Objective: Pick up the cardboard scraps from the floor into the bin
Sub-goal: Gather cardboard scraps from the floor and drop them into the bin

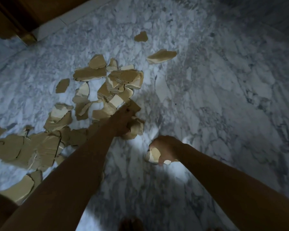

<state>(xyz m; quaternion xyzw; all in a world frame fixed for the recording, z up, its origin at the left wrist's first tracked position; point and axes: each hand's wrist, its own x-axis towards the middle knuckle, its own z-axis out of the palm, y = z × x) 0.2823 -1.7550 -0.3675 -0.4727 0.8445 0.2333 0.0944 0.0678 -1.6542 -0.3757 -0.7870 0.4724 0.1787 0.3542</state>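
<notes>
Several torn brown cardboard scraps (90, 74) lie scattered over the marble floor (223, 80), thickest at the left and centre. My left hand (123, 120) reaches into the pile and is closed around a bundle of scraps (135, 127). My right hand (165, 149) hovers lower right of it, fingers curled around a small scrap (152, 155). Two loose scraps lie apart farther away: one long piece (162, 56) and one small piece (141, 36). No bin is in view.
A wooden door frame (10, 22) and a white baseboard (57, 25) run along the top left. A big heap of larger cardboard pieces (23, 150) sits at the left edge. My foot (132, 224) shows at the bottom. Bare marble extends to the right.
</notes>
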